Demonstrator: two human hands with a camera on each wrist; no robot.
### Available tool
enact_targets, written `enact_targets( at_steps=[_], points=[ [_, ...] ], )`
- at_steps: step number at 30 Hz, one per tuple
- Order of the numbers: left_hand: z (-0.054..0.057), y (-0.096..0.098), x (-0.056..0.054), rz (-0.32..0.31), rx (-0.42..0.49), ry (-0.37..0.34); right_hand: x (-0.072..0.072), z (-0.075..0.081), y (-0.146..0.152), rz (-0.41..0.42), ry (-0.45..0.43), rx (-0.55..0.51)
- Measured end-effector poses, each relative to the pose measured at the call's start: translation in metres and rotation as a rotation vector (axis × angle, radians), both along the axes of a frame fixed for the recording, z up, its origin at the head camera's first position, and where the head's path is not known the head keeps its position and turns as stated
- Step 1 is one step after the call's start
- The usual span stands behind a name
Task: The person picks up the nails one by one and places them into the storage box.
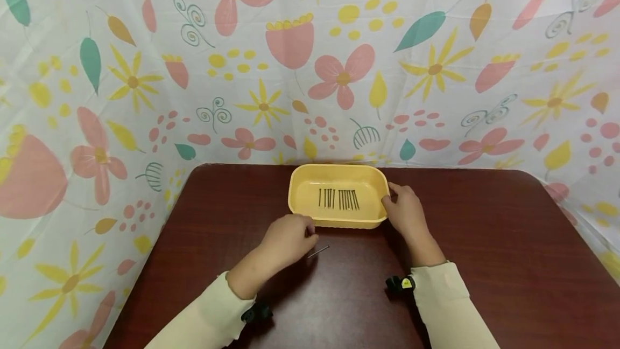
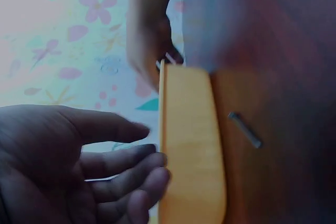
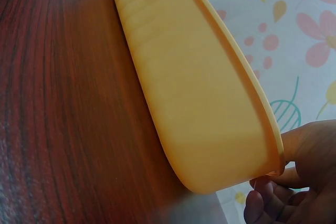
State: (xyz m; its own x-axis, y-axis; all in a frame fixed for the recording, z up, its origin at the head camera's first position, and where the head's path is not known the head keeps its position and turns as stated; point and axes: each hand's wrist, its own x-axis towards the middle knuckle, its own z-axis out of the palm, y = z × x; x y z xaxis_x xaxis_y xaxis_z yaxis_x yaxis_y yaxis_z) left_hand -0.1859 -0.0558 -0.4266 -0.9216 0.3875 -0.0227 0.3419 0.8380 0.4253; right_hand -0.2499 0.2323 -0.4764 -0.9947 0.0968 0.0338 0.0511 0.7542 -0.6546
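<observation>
A yellow plastic basin [image 1: 300, 198] stands at the table's far side. Inside it lie several dark nails [image 1: 349, 200], side by side in two groups. My right hand [image 1: 407, 213] pinches the basin's right rim between thumb and fingers; the right wrist view shows this grip [image 3: 310, 166] too. At the front left corner of the basin is my left hand [image 1: 288, 238], holding nothing. Its fingers [image 2: 121, 174] are loosely bent and close to the rim in the left wrist view; whether they touch it I cannot tell. One loose nail [image 1: 318, 251] lies on the table beside that hand.
The dark red wooden table [image 1: 484, 230] has rounded far corners. Behind and to the left hangs a white cloth [image 1: 431, 96] printed with flowers and leaves, meeting the table's far edge. A small black device [image 1: 400, 283] sits at each sleeve cuff.
</observation>
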Motion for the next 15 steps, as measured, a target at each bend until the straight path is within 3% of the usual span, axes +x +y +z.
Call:
enact_targets(
  at_steps=[6, 11, 15],
  points=[
    [-0.019, 0.005, 0.009, -0.038, -0.097, -0.027, 0.000, 0.001, 0.000, -0.002, 0.000, -0.004],
    [-0.031, 0.012, 0.011, -0.042, -0.202, -0.016, 0.000, 0.000, -0.001, -0.006, -0.001, -0.009],
    [-0.038, 0.015, 0.010, -0.038, -0.236, -0.014, -0.001, -0.001, -0.002, -0.006, 0.013, -0.002]
  ],
)
